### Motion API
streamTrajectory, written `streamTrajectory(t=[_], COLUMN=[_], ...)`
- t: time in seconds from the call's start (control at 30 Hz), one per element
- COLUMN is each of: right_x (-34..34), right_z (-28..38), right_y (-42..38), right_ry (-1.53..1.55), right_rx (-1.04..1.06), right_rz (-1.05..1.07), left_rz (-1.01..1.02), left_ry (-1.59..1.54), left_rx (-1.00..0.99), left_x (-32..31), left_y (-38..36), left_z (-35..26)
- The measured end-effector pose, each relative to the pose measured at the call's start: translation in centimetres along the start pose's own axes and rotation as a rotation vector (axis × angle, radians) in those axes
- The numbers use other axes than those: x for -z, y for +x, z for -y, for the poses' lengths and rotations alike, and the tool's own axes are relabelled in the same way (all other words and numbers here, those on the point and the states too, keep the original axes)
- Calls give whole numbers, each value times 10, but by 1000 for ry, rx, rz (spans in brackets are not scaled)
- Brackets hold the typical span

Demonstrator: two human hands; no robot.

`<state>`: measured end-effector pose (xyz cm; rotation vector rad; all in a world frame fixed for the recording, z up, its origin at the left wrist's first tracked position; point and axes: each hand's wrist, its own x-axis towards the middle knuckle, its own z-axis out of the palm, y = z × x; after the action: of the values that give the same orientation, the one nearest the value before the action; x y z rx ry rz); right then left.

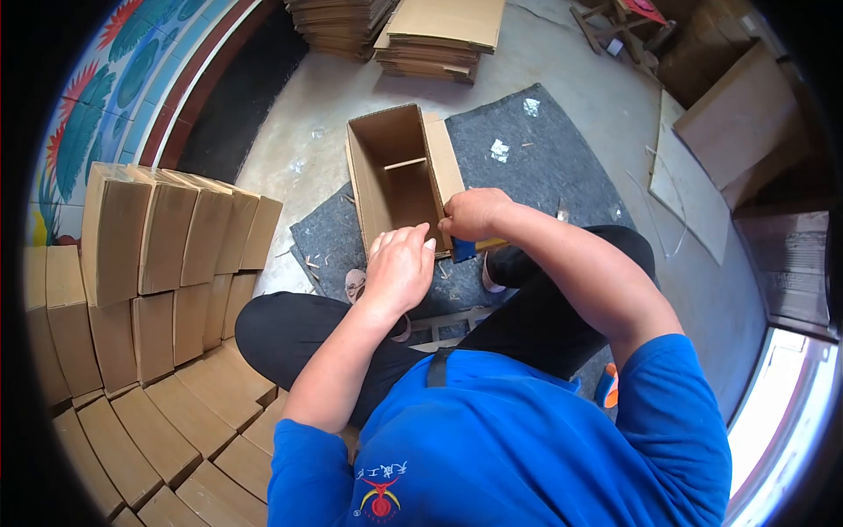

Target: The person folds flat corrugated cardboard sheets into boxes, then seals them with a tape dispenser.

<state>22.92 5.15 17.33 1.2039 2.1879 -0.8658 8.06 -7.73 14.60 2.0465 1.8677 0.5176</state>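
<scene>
An open cardboard box (369,171) stands upright in front of me, with its inside showing and a flap (446,158) folded outward on the right. My left hand (402,266) lies over its near rim, fingers stretched out toward the opening. At the near right corner, my right hand (474,213) is closed, its fingertips against the box edge. Just below that hand shows a blue piece (464,249) with a yellow strip beside it. Most of this blue and yellow thing is hidden, and what the right fingers grip cannot be made out.
A dark grey mat (562,158) with paper scraps lies under the box. Closed cartons (167,237) are stacked at my left, and flat cardboard (439,26) is piled beyond the box. Boards (742,114) lean at the right. An orange and blue item (608,385) sits by my leg.
</scene>
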Motion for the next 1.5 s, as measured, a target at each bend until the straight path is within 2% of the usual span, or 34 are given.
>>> streamTrajectory(t=[0.07, 0.13, 0.27, 0.37, 0.47, 0.53, 0.6, 0.63, 0.67, 0.7, 0.8, 0.87, 0.9, 0.93, 1.0, 1.03, 1.13, 1.23, 1.3, 1.33, 1.43, 1.47, 1.5], right_x=[-2, -2, -11, -9, -3, -6, -1, 1, 0, 0, 4, 5, 6, 7, 9, 11, 12, 8, 8, 7, 8, 7, 4], right_z=[-3, 1, 5, 7, 8, 5, 7, 6, 5, 5, 3, 3, 3, 3, 5, 5, 7, 4, 3, 3, 8, 13, 19], right_y=[2, 2, 5, -1, -6, 0, -4, -4, -3, -3, 0, 1, 2, 2, 2, 3, 4, 6, 6, 5, 2, 1, -1], right_ry=[-7, -5, -41, -50, -8, -14, -14, -11, -9, -8, 16, 25, 31, 41, 27, 25, 53, 61, 67, 71, 41, 14, -14], right_rx=[17, 23, 29, 21, 20, 30, 32, 31, 31, 24, 19, 12, 4, -1, 8, 4, 2, 10, 13, 12, 17, 23, 30], right_rz=[11, 11, 11, -3, 9, 2, 16, 24, 15, 14, 22, 25, 28, 27, 30, 30, -14, -37, -43, -49, -46, -39, -34], left_rz=[140, -76, -137, 105, 499, 488, -65, -252, -354, -370, -264, -267, -217, -44, 41, 140, 205, 394, -109, -434, -334, -226, -237], left_ry=[115, 146, 264, 151, 176, 187, 179, 236, 283, 346, 350, 353, 282, 221, 407, 388, 275, -45, 124, 234, -89, -405, -518], left_rx=[142, 69, 198, 329, 436, 471, 267, 179, 84, 43, 139, 146, 228, 317, 343, 381, 376, 495, 174, 112, 315, 396, 390], left_x=[-16, -28, -85, -84, -75, -59, -42, -31, -23, -16, -24, -32, -42, -49, -77, -76, -57, 3, 17, 17, -5, -12, -19], left_y=[-14, -4, 25, 36, 58, 79, 104, 122, 138, 151, 161, 150, 140, 132, 118, 123, 143, 151, 122, 107, 73, 68, 69], left_z=[4, 13, 49, 43, 47, 48, 54, 55, 59, 62, 72, 69, 63, 60, 69, 69, 67, 44, 48, 51, 89, 88, 88])
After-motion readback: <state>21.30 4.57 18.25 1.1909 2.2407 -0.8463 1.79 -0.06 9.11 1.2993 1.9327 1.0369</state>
